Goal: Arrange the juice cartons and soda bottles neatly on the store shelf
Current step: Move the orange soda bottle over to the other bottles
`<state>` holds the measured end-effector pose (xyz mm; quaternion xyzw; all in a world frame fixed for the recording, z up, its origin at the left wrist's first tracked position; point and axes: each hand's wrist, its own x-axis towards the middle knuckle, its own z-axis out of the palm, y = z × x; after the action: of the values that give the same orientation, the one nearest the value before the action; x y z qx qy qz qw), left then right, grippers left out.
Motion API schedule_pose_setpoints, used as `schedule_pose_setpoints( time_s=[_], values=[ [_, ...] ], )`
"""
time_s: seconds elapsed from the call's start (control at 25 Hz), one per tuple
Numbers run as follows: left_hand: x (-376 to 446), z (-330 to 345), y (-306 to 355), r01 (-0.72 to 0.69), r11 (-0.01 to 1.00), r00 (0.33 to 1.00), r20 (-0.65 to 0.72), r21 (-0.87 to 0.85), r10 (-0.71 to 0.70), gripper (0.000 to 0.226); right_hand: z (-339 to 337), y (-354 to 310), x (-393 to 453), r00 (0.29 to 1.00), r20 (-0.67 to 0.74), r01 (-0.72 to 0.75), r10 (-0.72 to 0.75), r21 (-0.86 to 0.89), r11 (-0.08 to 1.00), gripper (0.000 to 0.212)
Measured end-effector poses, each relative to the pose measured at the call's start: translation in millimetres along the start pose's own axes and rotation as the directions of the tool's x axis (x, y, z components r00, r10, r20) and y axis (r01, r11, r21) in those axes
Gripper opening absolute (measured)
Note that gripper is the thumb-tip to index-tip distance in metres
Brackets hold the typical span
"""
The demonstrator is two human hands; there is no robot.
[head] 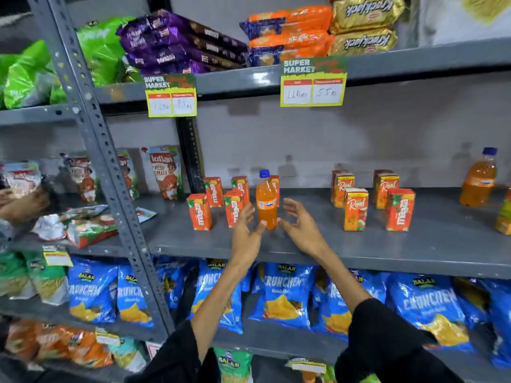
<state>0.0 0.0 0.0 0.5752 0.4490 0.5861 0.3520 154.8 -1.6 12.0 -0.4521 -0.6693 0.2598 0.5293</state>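
At the centre of the frame the orange soda bottle [266, 201] stands upright on the grey shelf [414, 250], between the left hand [247, 233] and right hand [300, 226], both splayed open, thumbs touching its base.

My left hand [246, 233] and right hand [300, 226] are spread wide around the orange soda bottle [266, 205] at mid-frame, thumbs at its base. It stands upright on the grey shelf [304, 244], juice cartons [215, 201] just left of it.
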Motion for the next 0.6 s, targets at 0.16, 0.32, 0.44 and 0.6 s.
schedule_pose_setpoints(
  time_s=[0.16,0.32,0.44,0.6],
  values=[
    [25.8,9.8,-14.2,0.022,0.998,0.995,0.097,0.06,-0.028,0.059,7.5,3.6,28.4,0.991,0.07,-0.12,0.116,0.047,0.992,0.064],
    [38.3,18.6,-19.4,0.041,0.998,0.995,0.088,0.055,-0.046,0.043,14.0,21.0,47.6,0.97,0.168,-0.195,0.176,0.102,0.975,0.059],
    [43.7,18.8,-20.2,0.037,0.999,0.996,0.084,0.024,-0.039,0.039,10.5,29.1,50.4,0.965,0.186,-0.211,0.183,0.142,0.967,0.052],
    [27.6,16.4,-9.5,0.039,0.999,0.994,0.1,-0.016,-0.037,0.041,-8.0,24.2,33.4,0.96,0.229,-0.196,0.161,0.138,0.971,0.052]
  ],
)
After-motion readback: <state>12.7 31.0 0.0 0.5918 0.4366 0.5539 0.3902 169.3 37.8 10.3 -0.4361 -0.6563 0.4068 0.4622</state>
